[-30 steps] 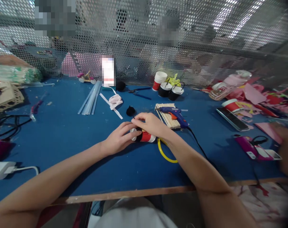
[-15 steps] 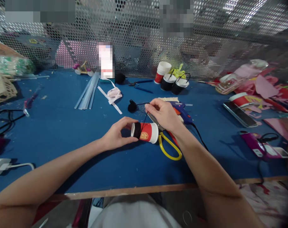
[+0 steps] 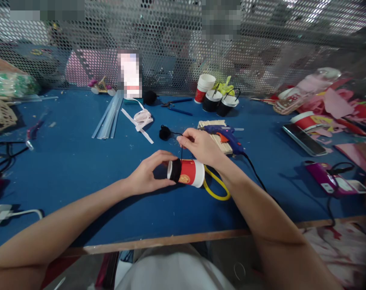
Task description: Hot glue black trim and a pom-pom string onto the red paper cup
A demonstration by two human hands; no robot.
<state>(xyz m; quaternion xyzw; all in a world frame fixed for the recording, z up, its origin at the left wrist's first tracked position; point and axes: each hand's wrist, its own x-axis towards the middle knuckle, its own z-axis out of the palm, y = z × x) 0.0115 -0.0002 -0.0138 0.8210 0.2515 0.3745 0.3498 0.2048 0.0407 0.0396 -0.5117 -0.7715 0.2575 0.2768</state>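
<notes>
A red and white paper cup (image 3: 189, 172) lies on its side just above the blue table (image 3: 80, 169), with black yarn wound around its bottom end. My left hand (image 3: 149, 173) grips that wound end. My right hand (image 3: 199, 146) pinches a strand of black yarn (image 3: 181, 152) that runs down to the cup and back to a small black yarn ball (image 3: 164, 132) on the table. Yellow-handled scissors (image 3: 216, 189) lie under my right wrist.
A blue glue gun (image 3: 223, 135) rests on a bundle of wooden sticks (image 3: 209, 125) behind my right hand. Glue sticks (image 3: 108, 117), a pink ribbon (image 3: 143, 119), pliers (image 3: 176, 106) and cups (image 3: 214, 100) sit farther back. Phones (image 3: 303, 139) and pink craft scraps (image 3: 330, 106) fill the right side. A perforated metal screen (image 3: 170, 44) backs the table.
My right hand lifted off the cup and now holds the yarn strand taut above it. My left hand turned the cup so its wound end faces left.
</notes>
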